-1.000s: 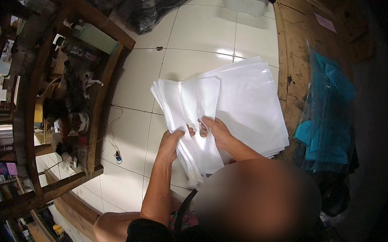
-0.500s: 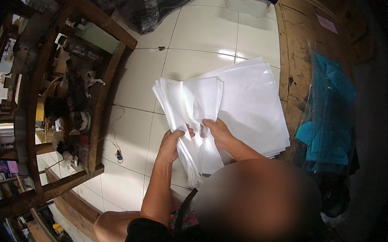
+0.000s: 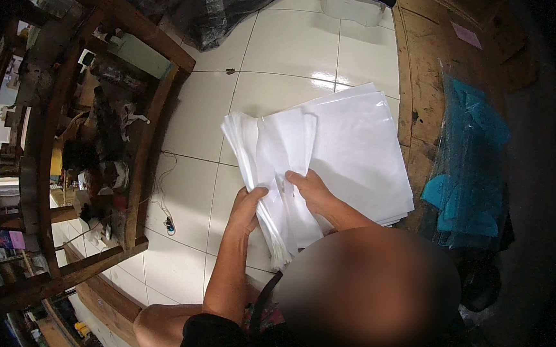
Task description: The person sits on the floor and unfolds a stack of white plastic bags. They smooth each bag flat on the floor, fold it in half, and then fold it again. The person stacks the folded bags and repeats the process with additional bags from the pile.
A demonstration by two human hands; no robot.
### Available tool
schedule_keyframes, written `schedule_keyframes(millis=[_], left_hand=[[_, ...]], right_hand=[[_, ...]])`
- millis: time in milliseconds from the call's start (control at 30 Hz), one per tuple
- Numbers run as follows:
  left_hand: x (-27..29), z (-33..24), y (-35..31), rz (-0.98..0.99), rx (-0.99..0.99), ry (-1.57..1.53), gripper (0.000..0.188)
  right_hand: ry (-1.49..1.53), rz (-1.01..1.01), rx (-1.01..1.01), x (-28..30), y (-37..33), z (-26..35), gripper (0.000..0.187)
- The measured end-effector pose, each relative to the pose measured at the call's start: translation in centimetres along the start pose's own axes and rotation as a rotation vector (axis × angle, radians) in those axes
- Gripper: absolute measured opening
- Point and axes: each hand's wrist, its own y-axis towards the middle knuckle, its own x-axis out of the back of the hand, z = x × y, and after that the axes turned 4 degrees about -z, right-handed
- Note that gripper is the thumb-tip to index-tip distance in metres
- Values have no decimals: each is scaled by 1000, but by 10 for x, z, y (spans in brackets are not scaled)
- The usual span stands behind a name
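Observation:
A bundle of thin, glossy white sheets (image 3: 277, 144), plastic by their look, is bunched and bent upward between my hands. My left hand (image 3: 248, 206) is closed on the bundle's left side, thumb on top and fingers hidden beneath. Gripping the folded right part, my right hand (image 3: 310, 190) has its thumb over the edge and its other fingers mostly out of sight. Under and to the right of the bundle, a flat stack of larger white sheets (image 3: 361, 151) lies on the tiled floor.
Wooden shelving (image 3: 138, 177) crowded with tools and scraps stands at the left. On the right is a wooden board (image 3: 415, 54) with blue items in clear plastic (image 3: 467, 205). Dark plastic sheeting (image 3: 221, 13) and a pale stool (image 3: 350, 7) are at the far side.
The bundle has shifted and its folds have changed shape between my hands. My left fingertips, seen in the gap earlier, are now hidden. Both hands keep their hold.

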Motion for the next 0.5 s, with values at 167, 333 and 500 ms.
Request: schedule_keyframes(millis=[167, 333, 500], left_hand=[[-6, -3, -1, -92, -17, 155, 50], [-16, 1, -4, -98, -34, 265, 45], [1, -3, 0, 29, 15, -1, 38]], right_hand=[[8, 81, -111, 15, 9, -9, 41], [-268, 42, 42, -13, -3, 3, 43], [-51, 17, -80, 10, 12, -9, 39]])
